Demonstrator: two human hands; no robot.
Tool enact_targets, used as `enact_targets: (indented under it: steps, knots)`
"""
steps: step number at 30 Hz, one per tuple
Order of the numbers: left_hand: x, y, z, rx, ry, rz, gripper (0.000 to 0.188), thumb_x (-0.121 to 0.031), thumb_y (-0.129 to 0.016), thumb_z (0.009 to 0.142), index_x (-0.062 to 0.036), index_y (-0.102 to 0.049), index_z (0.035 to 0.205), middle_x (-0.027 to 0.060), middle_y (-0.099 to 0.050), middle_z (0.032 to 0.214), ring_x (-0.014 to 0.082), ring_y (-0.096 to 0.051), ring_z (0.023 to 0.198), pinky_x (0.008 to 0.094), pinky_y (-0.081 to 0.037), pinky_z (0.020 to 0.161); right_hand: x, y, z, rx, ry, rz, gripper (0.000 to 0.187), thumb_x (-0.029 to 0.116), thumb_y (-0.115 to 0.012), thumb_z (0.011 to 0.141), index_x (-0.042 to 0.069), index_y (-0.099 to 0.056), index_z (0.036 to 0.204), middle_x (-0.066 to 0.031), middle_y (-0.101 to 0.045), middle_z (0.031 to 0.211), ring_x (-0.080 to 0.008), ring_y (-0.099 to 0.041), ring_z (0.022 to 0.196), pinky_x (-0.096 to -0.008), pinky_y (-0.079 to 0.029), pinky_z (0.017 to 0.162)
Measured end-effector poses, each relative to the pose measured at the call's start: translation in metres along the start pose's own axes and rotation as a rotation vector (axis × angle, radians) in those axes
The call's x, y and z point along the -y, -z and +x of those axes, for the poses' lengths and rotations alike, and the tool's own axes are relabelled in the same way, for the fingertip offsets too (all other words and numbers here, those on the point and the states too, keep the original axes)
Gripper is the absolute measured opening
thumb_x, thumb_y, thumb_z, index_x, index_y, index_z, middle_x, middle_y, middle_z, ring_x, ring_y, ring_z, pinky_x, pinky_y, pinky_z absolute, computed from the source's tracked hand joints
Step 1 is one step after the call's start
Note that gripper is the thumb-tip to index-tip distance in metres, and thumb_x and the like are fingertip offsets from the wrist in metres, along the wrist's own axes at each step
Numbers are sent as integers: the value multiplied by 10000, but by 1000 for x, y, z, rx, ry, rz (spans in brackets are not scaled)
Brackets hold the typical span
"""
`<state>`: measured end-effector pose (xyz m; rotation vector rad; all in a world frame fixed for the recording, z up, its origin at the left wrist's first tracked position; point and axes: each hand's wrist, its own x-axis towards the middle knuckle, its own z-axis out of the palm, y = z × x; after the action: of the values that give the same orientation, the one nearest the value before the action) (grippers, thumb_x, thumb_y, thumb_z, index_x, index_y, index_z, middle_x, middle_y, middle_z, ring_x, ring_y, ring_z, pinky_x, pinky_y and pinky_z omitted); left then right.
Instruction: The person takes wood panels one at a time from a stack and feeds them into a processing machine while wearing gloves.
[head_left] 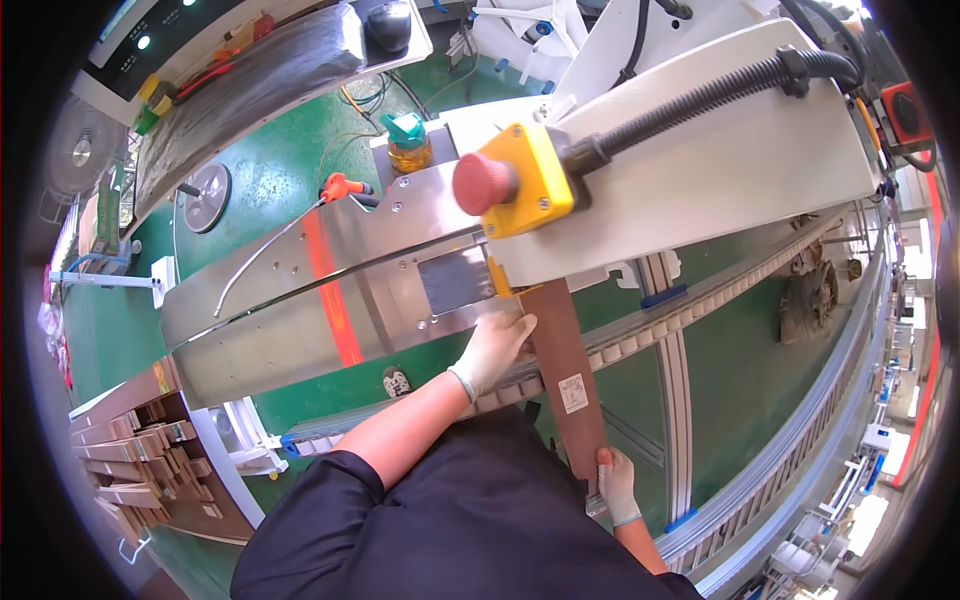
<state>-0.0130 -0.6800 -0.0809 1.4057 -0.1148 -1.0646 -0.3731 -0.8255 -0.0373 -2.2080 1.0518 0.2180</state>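
Observation:
A long brown board (566, 375) with a white label on it reaches from the edge of the steel machine bed towards my body. My left hand (493, 350), in a white glove, grips the board's left edge close to the machine. Lower down, my right hand (617, 485), also gloved, is closed round the near end, its thumb on top. The far end of the board lies by a small yellow bracket (499, 277) beside a dark rectangular plate (456, 281) in the steel bed (385, 290).
A yellow box with a red push button (512, 182) sits above the board's far end, on a white machine arm (700, 150). A roller conveyor track (640, 345) passes behind the board. Stacked brown strips (150, 450) fill a rack at left. An orange-handled air gun (345, 188) lies on the bed.

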Motion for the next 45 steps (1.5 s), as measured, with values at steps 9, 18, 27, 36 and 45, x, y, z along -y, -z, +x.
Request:
enact_targets:
  steps: [9, 18, 27, 36, 45]
  knots:
    - [-31, -97, 55, -17, 60, -110, 354, -358, -584, 1078, -30, -707, 1034, 7, -722, 945, 107, -681, 830, 263, -532, 723, -58, 72, 61, 6, -17, 57, 622, 539, -555, 1060, -62, -711, 1023, -255, -707, 872, -376, -714, 847, -440, -537, 764]
    - [-26, -132, 122, 135, -232, 614, 346, -348, -583, 1039, -14, -658, 990, 94, -703, 879, 208, -698, 833, 344, -541, 749, -72, 117, 122, -447, 37, 3, 337, 281, -667, 1029, -28, -717, 1153, -215, -733, 1089, -351, -704, 1043, -427, -542, 937]
    - [2, -41, -94, -147, -434, 1132, 338, -359, -603, 988, -55, -703, 1100, 198, -723, 920, 419, -696, 854, 526, -556, 752, 115, -13, 135, -370, 1037, 59, 249, 178, -709, 911, 44, -708, 1121, -169, -699, 1186, -392, -625, 1176, -538, -440, 1072]
    - [60, 70, -222, -586, -186, 1393, 289, -390, -572, 988, -130, -681, 925, 103, -692, 842, 317, -696, 810, 488, -531, 753, 164, -83, 112, -263, 1209, -157, 179, 258, -687, 918, 117, -747, 1010, -69, -736, 985, -286, -682, 951, -506, -478, 1028]
    - [116, 164, -337, -798, -332, 1172, 554, -397, -605, 979, -67, -566, 1422, 175, -565, 1447, 360, -461, 1429, 505, -306, 1225, 163, -118, 114, -295, 944, -333, 320, 299, -573, 1060, 25, -731, 1008, -166, -735, 996, -400, -658, 974, -501, -493, 910]
